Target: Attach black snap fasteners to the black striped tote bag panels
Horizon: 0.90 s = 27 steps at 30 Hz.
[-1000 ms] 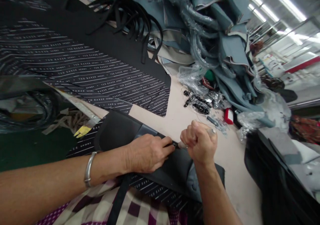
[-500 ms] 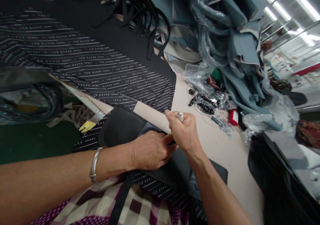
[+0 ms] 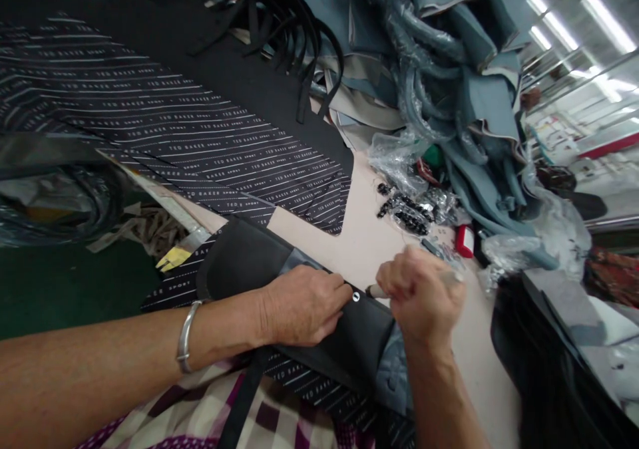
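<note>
My left hand [image 3: 307,306] lies over a black leather-like piece [image 3: 249,253] near my lap, its fingers closed on the upper edge. Beside those fingertips a small round white spot with a dark mark [image 3: 356,297] shows on the edge. My right hand [image 3: 424,289] is fisted round a slim tool with a pale handle [image 3: 380,292]. Its dark end points left toward the spot, a little apart from it; the tool's exact kind is unclear. Black striped lining printed with white lettering [image 3: 319,376] hangs below the piece.
More black striped fabric [image 3: 214,136] covers the table's left side. Black straps [image 3: 284,23] and blue-grey pieces with plastic-wrapped handles [image 3: 439,70] are heaped behind. Small black parts in plastic [image 3: 409,213] and a red item [image 3: 464,241] lie rightward. Black pieces [image 3: 544,356] are stacked at right.
My right hand has moved right, away from my left hand, tipping the tool from upright to nearly level. The round white spot is now uncovered. My left hand stays nearly in place.
</note>
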Available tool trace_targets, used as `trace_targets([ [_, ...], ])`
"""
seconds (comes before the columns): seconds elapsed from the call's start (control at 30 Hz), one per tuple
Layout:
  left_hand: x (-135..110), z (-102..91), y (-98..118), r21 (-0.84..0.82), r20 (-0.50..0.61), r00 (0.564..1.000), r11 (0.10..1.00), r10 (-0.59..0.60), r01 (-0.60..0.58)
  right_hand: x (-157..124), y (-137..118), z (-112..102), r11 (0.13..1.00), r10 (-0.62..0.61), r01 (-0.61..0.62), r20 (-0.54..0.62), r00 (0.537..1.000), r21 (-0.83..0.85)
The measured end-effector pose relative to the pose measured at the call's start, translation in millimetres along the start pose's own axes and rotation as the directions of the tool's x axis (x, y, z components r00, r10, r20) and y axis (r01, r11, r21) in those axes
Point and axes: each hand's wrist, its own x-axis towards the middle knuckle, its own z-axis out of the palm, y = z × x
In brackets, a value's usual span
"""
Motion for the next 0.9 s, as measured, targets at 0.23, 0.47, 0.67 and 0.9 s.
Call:
trace_targets([
  [0.23,1,0.8,1,0.003,0.004,0.999,0.999,-0.032,0.032,-17,21,-13,0.994,0.001,0.003,-0.029,1.000,0.114],
  [0.47,0,0.1,1,0.023,0.047,0.999,1.000,-0.008,0.007,4,44,-106,0.518,-0.198,0.181,0.089,0.976,-0.836],
  [0.67,4,-3.9,3,0.085,0.073,0.997,0.996,0.016,-0.023,-11,39,-134,0.396,-0.072,0.228,0.218,0.973,-0.889],
  [0.9,-7,30.9,-23,-0.037,-0.170,0.985,0.999,0.007,-0.014,-137,7,-111,0.248,0.235,0.267,0.325,0.916,-0.931],
])
